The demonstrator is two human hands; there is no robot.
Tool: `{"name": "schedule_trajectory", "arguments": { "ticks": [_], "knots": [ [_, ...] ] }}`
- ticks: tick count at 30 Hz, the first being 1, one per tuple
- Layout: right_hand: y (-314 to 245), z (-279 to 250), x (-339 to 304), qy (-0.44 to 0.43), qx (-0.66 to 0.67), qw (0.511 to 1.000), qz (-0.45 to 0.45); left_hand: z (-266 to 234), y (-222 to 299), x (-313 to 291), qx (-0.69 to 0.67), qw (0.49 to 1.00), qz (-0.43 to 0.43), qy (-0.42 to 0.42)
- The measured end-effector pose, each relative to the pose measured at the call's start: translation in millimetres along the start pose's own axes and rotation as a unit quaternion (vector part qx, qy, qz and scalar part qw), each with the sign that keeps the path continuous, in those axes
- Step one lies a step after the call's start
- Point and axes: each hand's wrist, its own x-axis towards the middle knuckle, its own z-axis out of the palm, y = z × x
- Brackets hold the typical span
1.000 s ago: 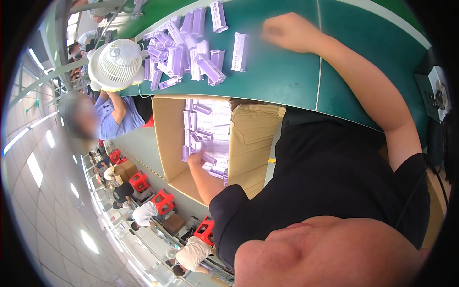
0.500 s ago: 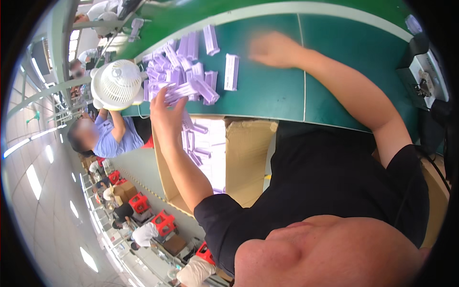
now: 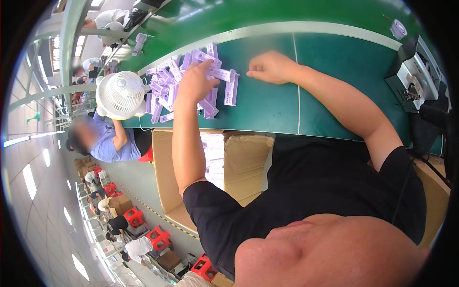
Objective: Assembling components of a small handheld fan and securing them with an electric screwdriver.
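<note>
1. My left hand [image 3: 195, 82] is now up on the green belt [image 3: 267, 103], resting on the pile of small purple boxes [image 3: 165, 88]. 0.5 s ago it was in mid-air over the carton edge w/ a bunch of boxes; 1 s ago it was down inside the carton.
2. Left fingers curl over a box or two at the pile's top; can't tell if gripped or just pressed down.
3. My right hand [image 3: 271, 67] sits loosely clenched on the belt at approx 3 o'clock from the left, near but apart. Holds nothing I can see. It has barely moved since before.
4. One purple box [image 3: 231, 88] stands on end between the hands, just below them.
5. Open cardboard carton [image 3: 162, 172] sits at 6 o'clock from the pile, below the belt edge.
6. White fan [image 3: 119, 94] at 9 o'clock from the pile, touching its left edge.
</note>
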Motion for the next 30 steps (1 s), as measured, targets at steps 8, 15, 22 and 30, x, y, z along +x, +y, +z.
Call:
{"name": "schedule_trajectory", "arguments": {
  "ticks": [8,15,22,30],
  "knots": [
    [14,7,4,0.040,-0.017,0.998,-0.041,3,-86,-84,-0.081,0.945,-0.114,0.294],
    [5,2,7,-0.043,-0.037,0.996,0.062,100,-244,-237,0.041,0.873,-0.446,0.196],
    [7,8,7,-0.025,-0.055,0.997,0.045,251,-296,-308,0.033,0.813,-0.580,-0.044],
    [9,15,5,0.038,-0.037,0.999,-0.005,259,-288,-310,-0.016,0.763,-0.639,-0.093]
  ]
}}
